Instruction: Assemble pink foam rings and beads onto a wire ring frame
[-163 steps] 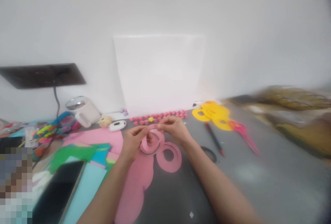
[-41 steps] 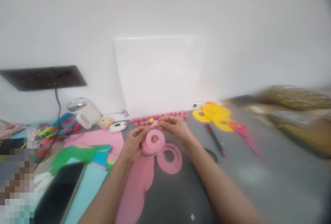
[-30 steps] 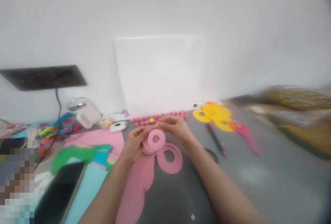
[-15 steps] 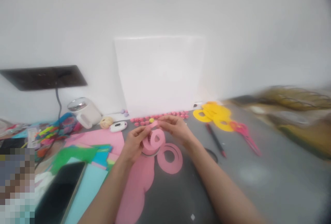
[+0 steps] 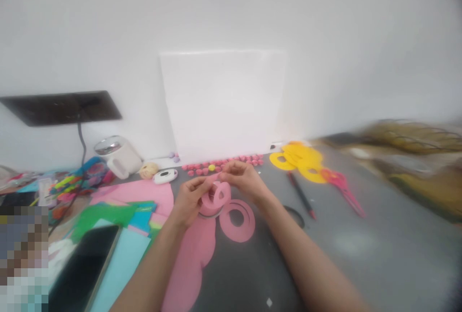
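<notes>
Between my two hands is a curled pink paper spiral strip (image 5: 218, 195), its coils hanging below my fingers. My left hand (image 5: 191, 197) pinches its left side with thumb and fingertips. The fingers of my right hand (image 5: 242, 178) are closed on the strip's upper end. Just under and right of the coils lies a flat pink ring-shaped spiral (image 5: 237, 221) on the dark table. A large pink paper sheet with a scalloped edge (image 5: 189, 266) lies beneath my left wrist. Behind my hands runs a row of small pink rolled roses (image 5: 197, 171), with a yellow one (image 5: 211, 168) among them.
A white board (image 5: 224, 105) leans on the wall. Yellow paper rings (image 5: 299, 158), a dark pencil (image 5: 302, 195) and pink scissors (image 5: 342, 191) lie to the right. Left are a white mug (image 5: 124, 158), coloured sheets (image 5: 104, 216) and a phone (image 5: 86, 266).
The pink spiral's coils have shifted and turned slightly between my fingers, and its top end sits a little lower. Both hands stay in nearly the same place.
</notes>
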Tool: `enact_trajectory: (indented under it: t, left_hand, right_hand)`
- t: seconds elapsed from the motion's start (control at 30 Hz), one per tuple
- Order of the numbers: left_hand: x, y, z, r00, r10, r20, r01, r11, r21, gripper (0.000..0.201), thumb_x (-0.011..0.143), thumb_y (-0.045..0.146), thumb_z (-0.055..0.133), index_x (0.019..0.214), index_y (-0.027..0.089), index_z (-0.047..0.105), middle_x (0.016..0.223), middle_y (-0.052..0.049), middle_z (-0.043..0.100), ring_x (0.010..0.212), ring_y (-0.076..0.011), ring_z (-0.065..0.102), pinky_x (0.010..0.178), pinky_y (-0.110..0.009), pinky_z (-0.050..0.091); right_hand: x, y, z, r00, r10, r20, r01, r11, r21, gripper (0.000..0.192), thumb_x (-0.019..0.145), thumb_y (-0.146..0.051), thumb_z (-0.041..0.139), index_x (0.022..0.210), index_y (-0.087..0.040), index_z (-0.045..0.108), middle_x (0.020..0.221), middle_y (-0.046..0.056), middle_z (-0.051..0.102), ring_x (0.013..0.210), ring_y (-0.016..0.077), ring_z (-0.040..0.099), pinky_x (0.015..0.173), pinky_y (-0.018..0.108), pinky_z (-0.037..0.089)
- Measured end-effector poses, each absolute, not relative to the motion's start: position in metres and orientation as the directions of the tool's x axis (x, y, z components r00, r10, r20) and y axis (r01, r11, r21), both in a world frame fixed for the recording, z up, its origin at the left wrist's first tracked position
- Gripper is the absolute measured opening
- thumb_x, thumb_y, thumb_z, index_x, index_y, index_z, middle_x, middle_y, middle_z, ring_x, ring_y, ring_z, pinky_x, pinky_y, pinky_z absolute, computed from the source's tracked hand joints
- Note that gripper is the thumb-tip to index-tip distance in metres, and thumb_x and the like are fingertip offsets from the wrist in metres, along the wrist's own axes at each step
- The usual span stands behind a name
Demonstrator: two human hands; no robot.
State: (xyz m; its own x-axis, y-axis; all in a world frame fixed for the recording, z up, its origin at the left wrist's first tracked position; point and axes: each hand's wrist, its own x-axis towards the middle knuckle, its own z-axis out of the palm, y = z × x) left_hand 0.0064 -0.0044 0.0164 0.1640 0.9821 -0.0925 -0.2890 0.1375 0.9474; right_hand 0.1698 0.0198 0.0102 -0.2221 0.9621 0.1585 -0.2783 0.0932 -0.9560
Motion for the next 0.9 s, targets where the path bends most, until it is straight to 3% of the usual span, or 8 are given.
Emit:
enact_trajectory:
  t: [0.13,0.33,0.47,0.9]
  left_hand:
    - [0.006,-0.004,0.016,0.165,0.983,-0.075,-0.263,0.117,0.958,0.022,0.063,0.034,0.075,0.067,0.013,0.069,0.061,-0.002,0.063,0.055,-0.0094,0.052,0.055,-0.021,0.04]
    - [0.006,-0.001,0.01,0.104,0.99,-0.099,-0.317,0.128,0.94,0.031,0.061,0.032,0.077,0.085,0.014,0.072,0.073,-0.004,0.068,0.066,-0.0131,0.058,0.062,-0.022,0.044]
    - [0.005,0.0,0.008,0.113,0.989,-0.093,-0.324,0.125,0.938,0.031,0.062,0.032,0.077,0.087,0.014,0.072,0.073,-0.005,0.068,0.065,-0.0129,0.058,0.062,-0.022,0.045]
    - [0.003,0.0,0.006,0.167,0.984,-0.062,-0.253,0.104,0.962,0.031,0.063,0.031,0.075,0.09,0.015,0.072,0.077,-0.006,0.067,0.065,-0.0131,0.056,0.059,-0.023,0.044]
  right_hand:
    - [0.169,0.021,0.009,-0.214,0.961,0.173,-0.291,0.107,-0.951,0.017,0.063,-0.028,0.074,0.065,-0.017,0.062,0.063,-0.003,0.059,0.06,0.0087,0.052,0.059,0.023,0.042]
    - [0.172,0.024,0.007,-0.216,0.97,0.108,-0.325,0.032,-0.945,0.02,0.064,-0.034,0.074,0.073,-0.018,0.068,0.073,0.001,0.066,0.066,0.0116,0.059,0.066,0.027,0.046]
    - [0.172,0.025,0.006,-0.223,0.972,0.078,-0.363,-0.009,-0.932,0.024,0.062,-0.033,0.075,0.081,-0.019,0.07,0.078,0.002,0.069,0.071,0.0131,0.062,0.071,0.028,0.048]
    - [0.172,0.023,0.007,-0.188,0.972,0.144,-0.305,0.081,-0.949,0.019,0.063,-0.031,0.075,0.068,-0.017,0.062,0.068,-0.001,0.063,0.06,0.0099,0.055,0.059,0.024,0.045]
